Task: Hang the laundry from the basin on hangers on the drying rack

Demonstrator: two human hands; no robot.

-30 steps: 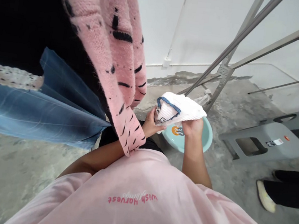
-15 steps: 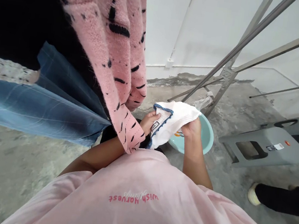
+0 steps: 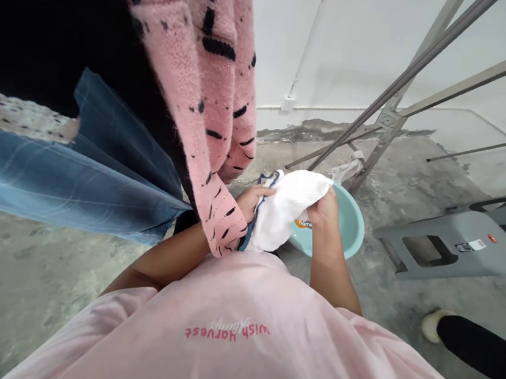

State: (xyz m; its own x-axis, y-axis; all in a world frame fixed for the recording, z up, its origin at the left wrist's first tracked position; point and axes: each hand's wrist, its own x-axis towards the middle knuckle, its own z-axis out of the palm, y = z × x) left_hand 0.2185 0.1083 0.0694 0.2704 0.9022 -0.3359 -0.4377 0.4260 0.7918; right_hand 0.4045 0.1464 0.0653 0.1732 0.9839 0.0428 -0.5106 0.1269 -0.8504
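In front of my belly, both hands hold a white ribbed cloth [image 3: 288, 203] with dark blue wavy edging. My left hand [image 3: 251, 200] is closed on the blue-edged end, partly hidden behind a hanging pink knit sleeve [image 3: 226, 217] with black marks. My right hand [image 3: 326, 208] grips the other end, its fingers mostly behind the fabric. Beneath the right hand, a light teal basin [image 3: 353, 226] stands on the floor. An orange label [image 3: 305, 222] shows in it beside the cloth.
Blue jeans [image 3: 116, 179] and dark clothes hang at the left. A metal rack frame [image 3: 388, 117] rises at the right, with a pale cloth [image 3: 348, 167] low on it. A grey plastic stool [image 3: 453, 245] and another person's leg [image 3: 478, 346] are farther right.
The cloth has turned and bunched at the left end, so its printed label no longer shows and the blue edging is more folded. The other person's leg has shifted slightly.
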